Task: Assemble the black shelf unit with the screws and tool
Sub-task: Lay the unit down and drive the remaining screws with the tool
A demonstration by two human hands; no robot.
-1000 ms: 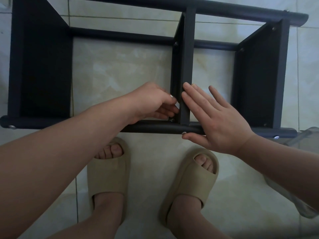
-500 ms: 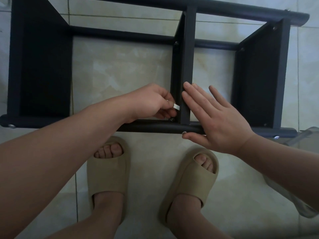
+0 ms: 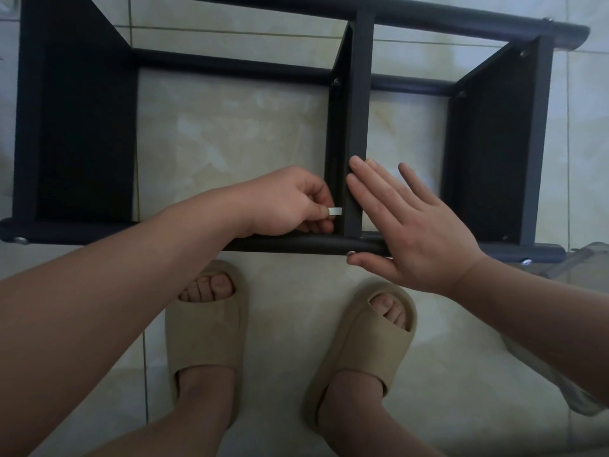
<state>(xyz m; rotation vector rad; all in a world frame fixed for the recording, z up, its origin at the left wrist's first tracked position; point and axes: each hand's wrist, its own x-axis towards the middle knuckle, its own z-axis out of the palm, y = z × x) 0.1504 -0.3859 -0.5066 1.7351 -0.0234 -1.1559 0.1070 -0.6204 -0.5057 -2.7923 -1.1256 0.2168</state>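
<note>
The black shelf unit (image 3: 359, 103) lies on its side on the tiled floor, its near tube (image 3: 296, 244) running across in front of me. My left hand (image 3: 290, 206) pinches a small silvery tool (image 3: 335, 211) at the joint where the middle panel meets the near tube. My right hand (image 3: 415, 225) lies flat with straight fingers against the middle panel's edge and over the near tube, its thumb under the tube beside a screw head (image 3: 351, 253). More screw heads (image 3: 336, 81) show at the far joints.
My two feet in beige slippers (image 3: 206, 321) stand just below the near tube. A clear plastic bag (image 3: 573, 384) lies on the floor at the right. Black side panels (image 3: 82, 127) stand left and right of the open bays.
My left hand has turned slightly, and the silvery tool now sticks out further from its fingertips toward the middle panel. My right hand has stayed in place.
</note>
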